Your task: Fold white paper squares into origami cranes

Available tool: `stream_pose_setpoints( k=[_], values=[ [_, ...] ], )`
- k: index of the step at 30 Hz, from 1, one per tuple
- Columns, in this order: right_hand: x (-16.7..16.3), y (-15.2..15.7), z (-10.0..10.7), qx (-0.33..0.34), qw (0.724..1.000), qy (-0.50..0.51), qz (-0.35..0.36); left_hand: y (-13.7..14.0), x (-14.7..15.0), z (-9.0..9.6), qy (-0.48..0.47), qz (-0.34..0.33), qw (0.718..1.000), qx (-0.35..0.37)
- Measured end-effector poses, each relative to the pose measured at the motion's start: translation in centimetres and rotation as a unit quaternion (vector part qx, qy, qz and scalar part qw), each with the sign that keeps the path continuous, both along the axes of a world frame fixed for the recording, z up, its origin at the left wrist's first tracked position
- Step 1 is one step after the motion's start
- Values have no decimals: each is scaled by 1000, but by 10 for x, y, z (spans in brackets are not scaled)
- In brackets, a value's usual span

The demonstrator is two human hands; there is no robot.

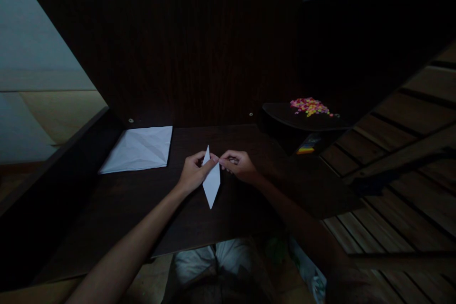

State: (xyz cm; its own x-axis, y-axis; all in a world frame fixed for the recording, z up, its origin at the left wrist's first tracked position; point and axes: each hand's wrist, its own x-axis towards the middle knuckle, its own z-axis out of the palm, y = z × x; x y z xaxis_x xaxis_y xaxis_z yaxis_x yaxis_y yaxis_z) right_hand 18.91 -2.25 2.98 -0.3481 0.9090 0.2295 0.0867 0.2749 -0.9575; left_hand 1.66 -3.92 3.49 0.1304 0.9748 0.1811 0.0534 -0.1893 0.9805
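A sheet of white paper folded into a long, narrow diamond [212, 185] stands over the middle of the dark desk, one point toward me and one away. My left hand [194, 169] grips it from the left, thumb across its near face and fingers behind. From the right, my right hand [238, 165] pinches at the paper's right edge with thumb and forefinger, close to the left thumb tip. The fingertips of both hands almost meet there. What lies behind the paper is hidden.
White folded paper sheets [142, 149] lie at the desk's back left. On a small rounded shelf [285, 116] at the right sits a heap of small colourful pieces [309, 106]. Beneath it is a colourful packet [306, 147]. A dark side panel [64, 161] borders the left.
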Motion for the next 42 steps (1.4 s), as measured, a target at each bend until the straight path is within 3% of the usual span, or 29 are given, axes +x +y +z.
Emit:
stream_pose_setpoints(
  k=[9,23,26,30,33,42],
  values=[
    [1,2,-2,14,1000,-2,11,0,-2,1,15,6,999,44],
    [3,-3,-1,86,996,-5,-38,2,-2,-4,-16,17,998,51],
    [2,-5,2,150,985,-22,-76,3,-3,-4,-18,20,996,90],
    [-2,-11,5,271,953,-26,-137,5,-6,-4,-2,26,983,182],
    [-3,-13,5,308,940,-20,-145,4,-8,-3,15,34,973,229],
    [-3,-16,9,247,962,-60,-102,-1,-7,2,78,57,967,237]
  ],
)
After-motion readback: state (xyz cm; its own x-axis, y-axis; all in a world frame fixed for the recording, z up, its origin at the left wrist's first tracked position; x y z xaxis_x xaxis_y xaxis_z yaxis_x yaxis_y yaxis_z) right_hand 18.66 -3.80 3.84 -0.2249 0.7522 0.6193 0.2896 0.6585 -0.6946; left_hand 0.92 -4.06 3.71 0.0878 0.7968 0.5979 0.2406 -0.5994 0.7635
